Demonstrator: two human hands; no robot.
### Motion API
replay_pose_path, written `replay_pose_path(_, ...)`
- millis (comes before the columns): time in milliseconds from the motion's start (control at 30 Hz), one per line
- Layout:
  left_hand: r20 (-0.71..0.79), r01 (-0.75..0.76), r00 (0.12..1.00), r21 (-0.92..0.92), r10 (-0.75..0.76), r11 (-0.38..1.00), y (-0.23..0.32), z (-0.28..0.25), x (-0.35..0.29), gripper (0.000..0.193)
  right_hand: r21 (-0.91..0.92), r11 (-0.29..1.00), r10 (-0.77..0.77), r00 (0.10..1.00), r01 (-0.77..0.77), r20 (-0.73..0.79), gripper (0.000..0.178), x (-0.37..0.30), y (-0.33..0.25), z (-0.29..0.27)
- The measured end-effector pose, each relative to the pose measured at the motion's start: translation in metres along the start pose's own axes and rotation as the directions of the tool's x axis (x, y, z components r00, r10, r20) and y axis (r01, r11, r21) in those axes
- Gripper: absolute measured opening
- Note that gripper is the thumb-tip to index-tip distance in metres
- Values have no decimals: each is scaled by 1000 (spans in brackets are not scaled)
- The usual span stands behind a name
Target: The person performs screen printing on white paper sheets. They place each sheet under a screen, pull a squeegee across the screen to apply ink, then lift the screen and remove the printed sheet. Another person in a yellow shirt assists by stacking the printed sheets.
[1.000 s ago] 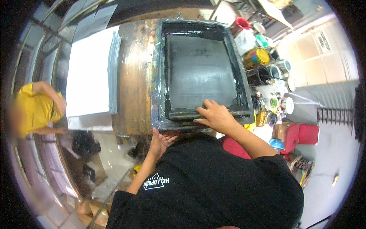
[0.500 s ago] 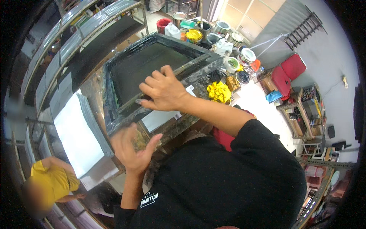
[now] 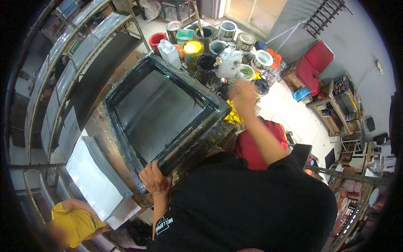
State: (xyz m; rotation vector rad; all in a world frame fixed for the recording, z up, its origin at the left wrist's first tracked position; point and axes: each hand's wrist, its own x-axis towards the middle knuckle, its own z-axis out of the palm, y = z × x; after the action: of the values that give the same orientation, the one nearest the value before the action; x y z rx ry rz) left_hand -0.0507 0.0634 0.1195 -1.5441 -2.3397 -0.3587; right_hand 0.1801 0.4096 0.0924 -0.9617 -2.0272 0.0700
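Observation:
A dark, ink-stained screen printing frame (image 3: 193,136) with grey mesh lies in front of me on a worn table (image 3: 100,126). My left hand (image 3: 155,178) has its fingers hooked over the frame's near edge, close to the left corner. Off the frame's right side, my right hand (image 3: 243,95) is smeared by motion, so its fingers cannot be made out. It is nearest a crumpled yellow cloth (image 3: 232,114) and the ink containers behind it. Left of the frame stands a tall stack of white sheets (image 3: 90,168).
Paint cans, such as a yellow-lidded can (image 3: 193,52), and white jugs (image 3: 169,53) crowd beyond the frame. Drying racks (image 3: 90,50) line the left, where a person in yellow (image 3: 77,220) is at work. A red chair (image 3: 312,69) stands at right.
My right hand has left the frame and swung right. My left hand has come down onto the frame's near edge. White paper seen under the frame is now hidden. The view has shifted.

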Motion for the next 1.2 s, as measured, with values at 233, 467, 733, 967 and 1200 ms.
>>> replay_pose_path(233, -24, -15, 1000, -53, 14, 998, 0, 25, -21, 70, -761, 622, 627, 699, -183, 344, 44, -9, 195, -4)
replay_pose_path(467, -14, 2, 1000, -73, -3, 997, 4, 23, -19, 58, -792, 563, 665, 699, -237, 264, 42, -31, 228, 20)
replay_pose_path(733, -4, 29, 1000, -100, -30, 995, 7, 23, -19, 64, -754, 621, 657, 668, -214, 351, 41, -23, 272, 16)
replay_pose_path(967, 57, 81, 996, -136, -74, 987, 15, 20, -24, 71, -203, 940, 329, 888, -275, 321, 28, 27, 175, -6)
replay_pose_path(1200, 52, 57, 997, -147, -50, 987, 11, 22, -22, 68, 457, 838, -533, 625, 297, 570, 34, 98, -59, 35)
